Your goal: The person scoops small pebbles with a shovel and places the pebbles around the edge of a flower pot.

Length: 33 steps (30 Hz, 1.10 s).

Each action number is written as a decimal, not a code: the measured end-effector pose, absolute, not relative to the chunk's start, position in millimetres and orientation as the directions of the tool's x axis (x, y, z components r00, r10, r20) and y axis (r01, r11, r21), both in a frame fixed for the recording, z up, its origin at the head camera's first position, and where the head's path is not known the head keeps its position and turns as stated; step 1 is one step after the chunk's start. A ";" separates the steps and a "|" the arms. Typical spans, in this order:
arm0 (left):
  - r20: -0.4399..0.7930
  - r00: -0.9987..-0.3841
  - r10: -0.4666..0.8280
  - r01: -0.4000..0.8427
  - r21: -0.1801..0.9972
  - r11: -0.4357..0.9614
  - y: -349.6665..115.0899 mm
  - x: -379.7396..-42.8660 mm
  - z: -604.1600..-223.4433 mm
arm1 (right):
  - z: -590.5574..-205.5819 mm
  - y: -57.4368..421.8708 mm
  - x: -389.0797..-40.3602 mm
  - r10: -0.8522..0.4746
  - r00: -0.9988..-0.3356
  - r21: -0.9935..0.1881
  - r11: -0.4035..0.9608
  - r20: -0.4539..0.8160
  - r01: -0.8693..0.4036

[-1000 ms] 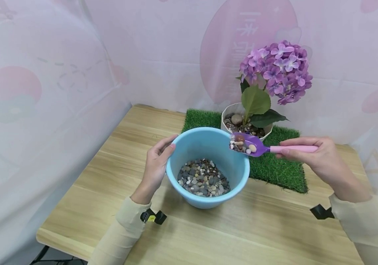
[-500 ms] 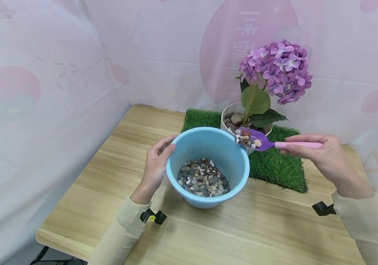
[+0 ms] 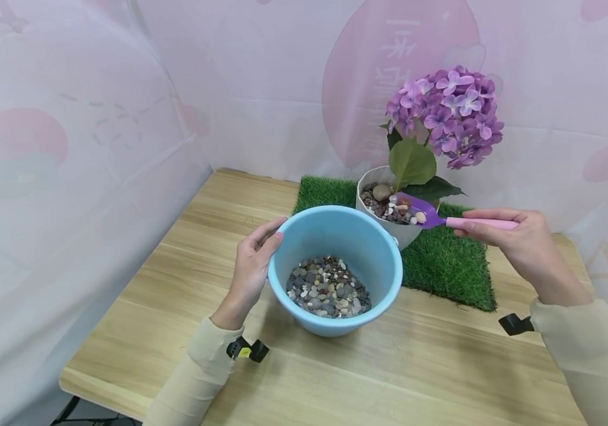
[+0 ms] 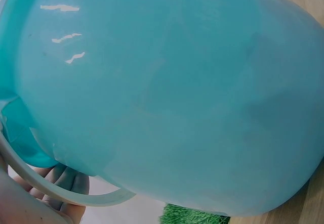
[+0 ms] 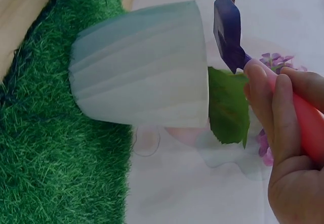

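My right hand pinches the pink handle of a small purple trowel, which bears several pebbles and stones. Its blade is over the near right rim of a white flowerpot; in the right wrist view the blade appears above the pot's rim, apart from it. The pot holds pebbles, one big stone and a purple hydrangea. With the thumb on the rim, my left hand grips a light blue bucket with pebbles at its bottom. Its fingers are partly hidden in the head view.
Under the pot lies a green artificial grass mat on the wooden table. The bucket stands just in front of the pot, its pale carrying handle hanging at the side. Printed white cloth hangs behind and to the left.
My right hand has carried the loaded trowel from over the bucket's right rim back and slightly right to the flowerpot. The left hand and the bucket have stayed in place.
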<state>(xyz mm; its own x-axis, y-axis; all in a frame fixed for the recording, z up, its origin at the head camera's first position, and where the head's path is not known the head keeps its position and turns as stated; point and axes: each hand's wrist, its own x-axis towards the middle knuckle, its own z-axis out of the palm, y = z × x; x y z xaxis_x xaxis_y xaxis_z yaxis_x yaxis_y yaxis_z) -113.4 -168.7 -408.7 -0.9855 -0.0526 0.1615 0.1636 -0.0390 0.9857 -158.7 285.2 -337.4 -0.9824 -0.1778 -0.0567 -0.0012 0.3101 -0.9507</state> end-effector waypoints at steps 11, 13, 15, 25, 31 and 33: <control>0.168 -0.984 -0.053 0.170 0.985 -0.041 -169.1 -113.1 -409.2 | -343.1 291.0 -172.7 -0.123 -0.990 -0.936 0.352 -0.067 0.020; 0.168 -0.984 -0.057 0.171 0.984 -0.045 -169.0 -113.0 -409.2 | -343.7 291.5 -175.0 -0.125 -0.990 -0.936 0.351 -0.064 0.016; 0.168 -0.984 -0.060 0.171 0.984 -0.047 -169.0 -112.8 -409.0 | -344.4 292.3 -177.3 -0.129 -0.990 -0.939 0.344 -0.058 0.010; 0.173 -0.983 -0.056 0.175 0.983 -0.052 -169.1 -112.2 -409.3 | -348.7 296.8 -188.6 -0.128 -0.989 -0.844 0.521 0.071 -0.128; 0.175 -0.983 -0.056 0.178 0.983 -0.054 -169.0 -112.4 -409.2 | -348.6 298.1 -191.4 -0.144 -0.984 -0.836 0.525 0.100 -0.162; 0.174 -0.983 -0.059 0.177 0.983 -0.053 -169.1 -112.5 -409.0 | -348.0 298.1 -193.0 -0.149 -0.984 -0.839 0.520 0.093 -0.158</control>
